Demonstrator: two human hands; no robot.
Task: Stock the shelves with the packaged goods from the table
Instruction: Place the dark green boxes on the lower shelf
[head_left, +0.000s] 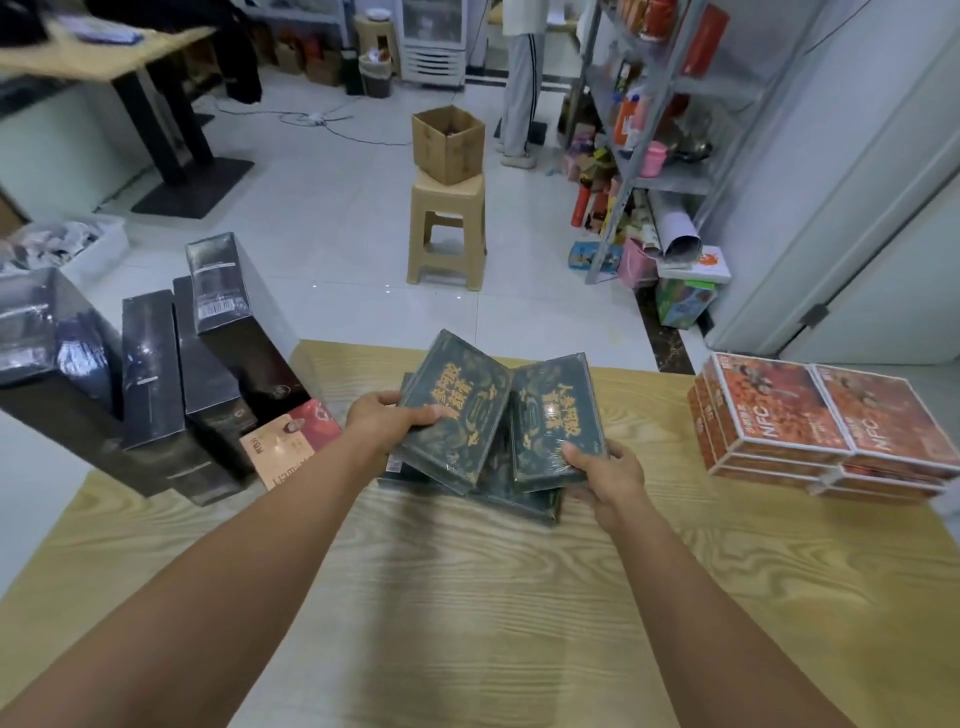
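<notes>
Two dark green boxes with gold lettering are lifted over the wooden table. My left hand grips the left green box by its near left edge. My right hand holds the right green box at its near corner. Both boxes tilt toward each other above more green boxes stacked flat on the table. The metal shelf unit stands at the far right, with bottles and packets on it.
Black wrapped boxes stand at the table's left, with a pink-red box leaning by them. Stacked orange NFC boxes sit at the right edge. Beyond the table are a beige stool carrying a cardboard box, and a person by the shelf.
</notes>
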